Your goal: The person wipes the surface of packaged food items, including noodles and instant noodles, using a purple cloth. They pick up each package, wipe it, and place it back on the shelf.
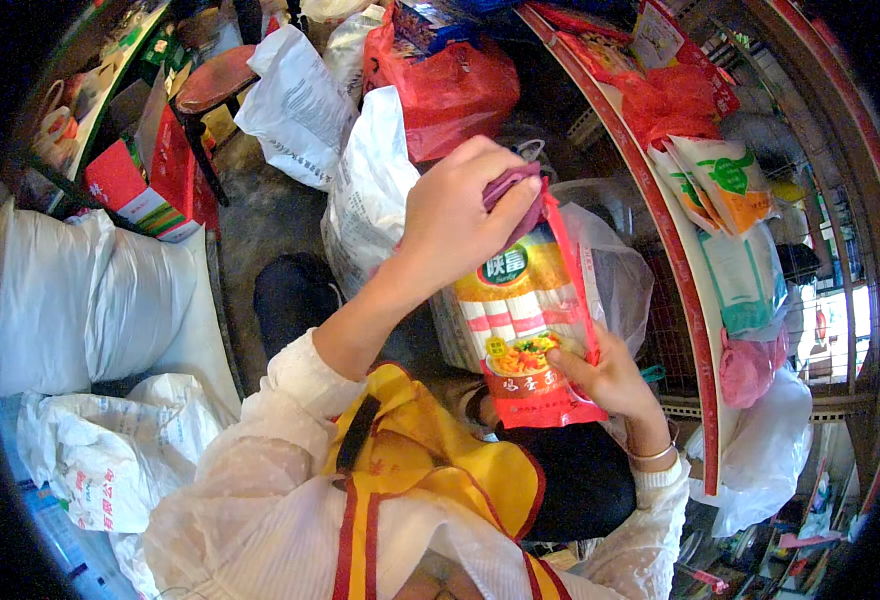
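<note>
Before my chest is a plastic packet of dried noodles (524,319), with bundled noodles and a pictured bowl on its printed front. My right hand (611,375) grips its lower right edge, thumb across the front. A red carry strap (571,266) runs up the packet's right side. Pinched in my left hand (464,214) is a folded maroon cloth (516,191), at the packet's top edge; my left fingertips are partly hidden. Just beyond my left wrist stands a white plastic sack (372,191).
A red plastic bag (459,94) and another white sack (297,109) lie farther ahead. To my right, a red-edged shelf (669,266) carries bagged goods (729,180). On my left are an open red carton (144,176), a stool (215,79) and large white bundles (95,300).
</note>
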`<state>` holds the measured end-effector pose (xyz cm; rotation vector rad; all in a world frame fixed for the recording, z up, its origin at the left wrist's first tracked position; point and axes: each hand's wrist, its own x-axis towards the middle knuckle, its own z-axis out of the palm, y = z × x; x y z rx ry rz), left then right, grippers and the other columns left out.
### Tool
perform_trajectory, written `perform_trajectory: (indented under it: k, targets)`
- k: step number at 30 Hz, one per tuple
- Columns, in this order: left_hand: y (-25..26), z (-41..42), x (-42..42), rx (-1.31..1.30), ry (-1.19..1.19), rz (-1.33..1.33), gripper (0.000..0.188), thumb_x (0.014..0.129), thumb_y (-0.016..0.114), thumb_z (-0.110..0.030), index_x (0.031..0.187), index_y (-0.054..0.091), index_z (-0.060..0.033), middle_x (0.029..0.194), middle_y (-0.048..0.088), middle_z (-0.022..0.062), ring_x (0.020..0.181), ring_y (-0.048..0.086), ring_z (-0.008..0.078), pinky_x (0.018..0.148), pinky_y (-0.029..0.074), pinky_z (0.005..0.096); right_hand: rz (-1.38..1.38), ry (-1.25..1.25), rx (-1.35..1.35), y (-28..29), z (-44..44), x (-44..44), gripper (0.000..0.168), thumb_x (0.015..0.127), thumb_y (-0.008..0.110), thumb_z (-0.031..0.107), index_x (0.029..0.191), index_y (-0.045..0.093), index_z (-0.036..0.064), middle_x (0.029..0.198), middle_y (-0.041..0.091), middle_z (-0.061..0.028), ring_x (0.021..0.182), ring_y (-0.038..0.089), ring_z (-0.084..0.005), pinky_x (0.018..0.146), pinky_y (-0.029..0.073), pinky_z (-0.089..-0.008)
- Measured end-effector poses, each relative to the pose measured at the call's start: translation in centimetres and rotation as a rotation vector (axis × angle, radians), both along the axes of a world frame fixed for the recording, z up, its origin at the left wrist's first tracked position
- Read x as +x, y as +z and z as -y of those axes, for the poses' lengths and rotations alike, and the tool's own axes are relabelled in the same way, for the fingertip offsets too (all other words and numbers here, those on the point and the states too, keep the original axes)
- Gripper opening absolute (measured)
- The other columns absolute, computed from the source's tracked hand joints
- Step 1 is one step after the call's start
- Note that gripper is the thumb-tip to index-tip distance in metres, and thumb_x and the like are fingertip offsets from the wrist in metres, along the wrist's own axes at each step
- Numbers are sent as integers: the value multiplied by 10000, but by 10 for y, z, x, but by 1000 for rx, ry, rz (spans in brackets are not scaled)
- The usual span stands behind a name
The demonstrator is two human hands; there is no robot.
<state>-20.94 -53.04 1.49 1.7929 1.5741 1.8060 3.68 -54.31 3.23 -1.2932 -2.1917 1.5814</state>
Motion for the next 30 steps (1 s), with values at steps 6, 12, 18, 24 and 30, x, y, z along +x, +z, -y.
perform_trajectory:
  k: [6,12,18,24,30]
  targets:
    - [-3,8,-13,-95,133,-289,177,809,620,-251,882,636,-90,849,593,69,769,617,271,651,495,360,-107,-80,51,0,0,12,368,837,644,160,1160,549,10,943,628,-26,803,553,-89,714,455,-260]
    - [-37,9,-85,-364,102,10,324,832,617,-319,1006,642,-47,931,645,110,829,640,223,727,506,329,-280,-173,-65,5,-1,14,358,851,639,149,1166,544,7,978,615,-15,812,544,-77,718,455,-246]
    - [25,12,-27,118,-344,81,386,833,651,-241,1142,569,-26,1056,597,85,979,559,139,831,462,315,-246,-123,-74,9,4,9,355,839,656,149,1150,555,13,949,621,-5,766,535,-53,660,444,-214]
    - [8,-24,-7,-19,-403,-37,440,849,564,-140,1257,450,-25,1197,502,76,1142,461,155,969,374,315,-105,-96,-27,18,5,10,337,828,665,155,1115,569,5,847,613,18,685,512,-39,590,428,-215]
    - [4,-35,-8,-133,-508,37,343,864,551,-156,1177,506,-23,1048,583,67,974,554,150,863,443,291,-155,-68,3,10,4,18,331,824,662,159,1111,573,20,780,589,31,630,485,-35,547,401,-212]
